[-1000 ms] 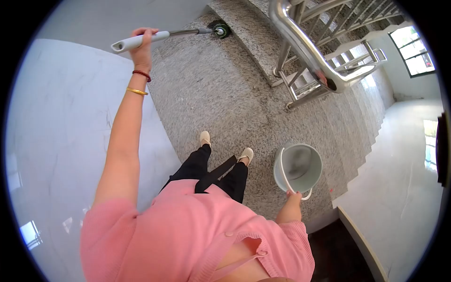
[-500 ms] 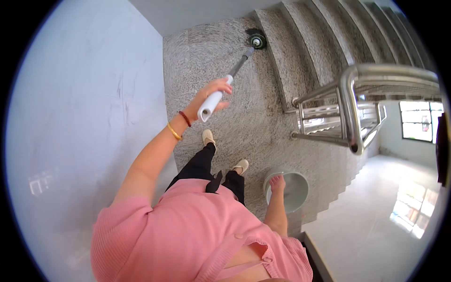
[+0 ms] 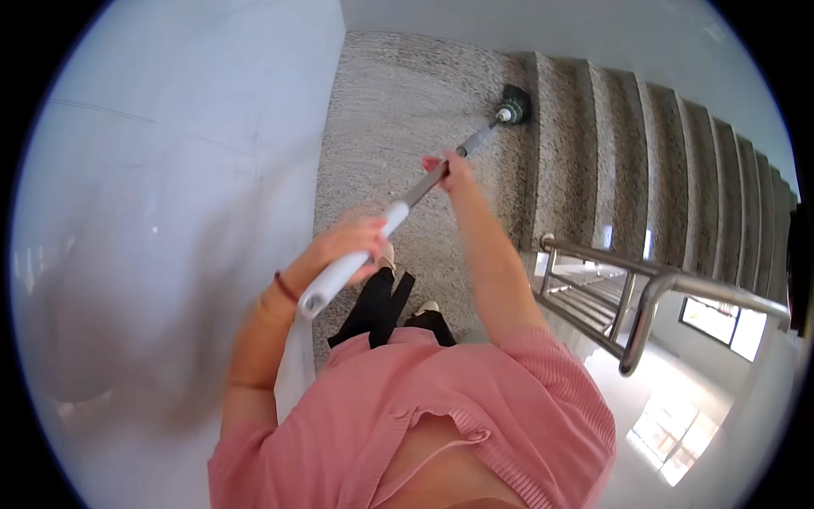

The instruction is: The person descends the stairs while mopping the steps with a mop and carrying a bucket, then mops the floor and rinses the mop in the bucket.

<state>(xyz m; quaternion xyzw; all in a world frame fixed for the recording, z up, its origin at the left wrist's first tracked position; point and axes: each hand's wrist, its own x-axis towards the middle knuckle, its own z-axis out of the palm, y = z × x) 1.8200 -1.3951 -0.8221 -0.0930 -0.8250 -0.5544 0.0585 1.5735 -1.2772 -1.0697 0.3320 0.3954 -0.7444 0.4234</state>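
Note:
A long-handled mop [image 3: 420, 187] slants across the head view, with its round dark head [image 3: 514, 109] resting on the speckled floor against the lowest stair. My left hand [image 3: 346, 244] is wrapped around the white grip near the top end of the handle. Farther down, my right hand [image 3: 456, 172] closes on the grey shaft, not far above the mop head. Both arms reach forward, and the hands are slightly blurred. A bucket is almost wholly hidden behind my right arm and clothes.
Speckled stone stairs [image 3: 627, 161] climb to the right of the landing floor [image 3: 407, 93]. A metal handrail [image 3: 670, 284] stands at the right, with a lower floor beyond it. On the left is a pale, smooth wall [image 3: 186, 187]. My feet are below the handle.
My right hand has left the bucket and now holds the mop shaft. My left hand and the grip appear lower in view. The mop head stays by the bottom stair; the view has shifted.

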